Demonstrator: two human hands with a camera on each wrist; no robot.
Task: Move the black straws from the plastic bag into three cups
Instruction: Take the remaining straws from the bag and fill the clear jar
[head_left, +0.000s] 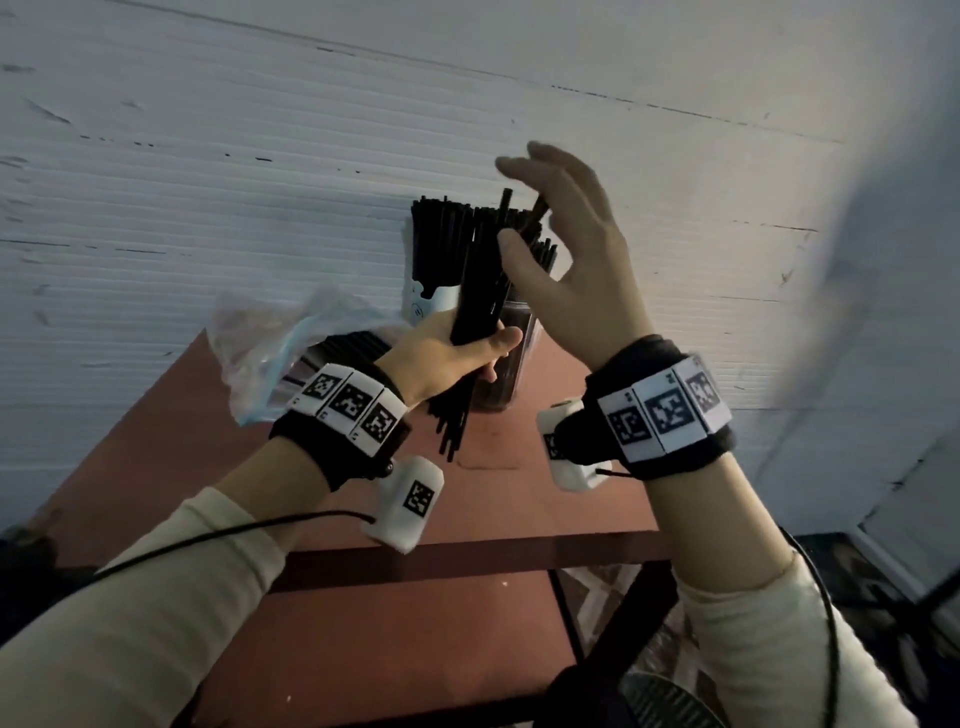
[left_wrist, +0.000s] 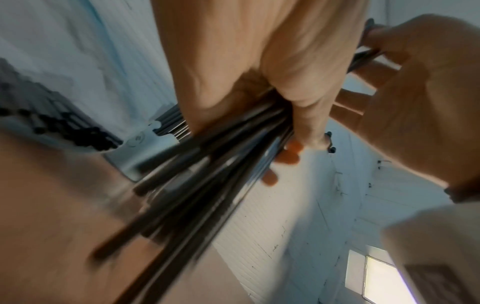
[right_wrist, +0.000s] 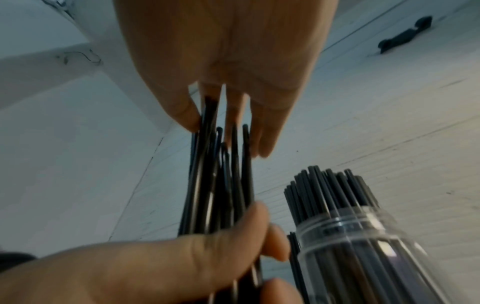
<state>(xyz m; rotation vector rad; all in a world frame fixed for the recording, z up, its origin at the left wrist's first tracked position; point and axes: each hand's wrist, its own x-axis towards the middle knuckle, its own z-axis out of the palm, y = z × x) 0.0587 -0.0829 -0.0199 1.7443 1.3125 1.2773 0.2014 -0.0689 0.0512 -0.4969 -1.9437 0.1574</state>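
Observation:
My left hand (head_left: 462, 353) grips a bundle of black straws (head_left: 475, 280) near its middle and holds it upright above the table. My right hand (head_left: 524, 208) is at the bundle's top end, thumb and straight fingers pinching a few straw tips. The right wrist view shows the straws (right_wrist: 221, 181) running between its thumb and fingers (right_wrist: 262, 131). In the left wrist view the left hand (left_wrist: 246, 92) wraps the blurred bundle (left_wrist: 207, 164). Behind the hands stand a white cup (head_left: 431, 306) and a clear cup (head_left: 519, 364), both packed with straws. The crumpled plastic bag (head_left: 260, 338) lies at the left.
A third cup of straws (head_left: 337, 348) stands partly hidden behind the bag and my left wrist. The reddish table (head_left: 545, 493) is narrow and backs onto a white ribbed wall (head_left: 260, 156). A lower shelf (head_left: 405, 634) sits under the front edge.

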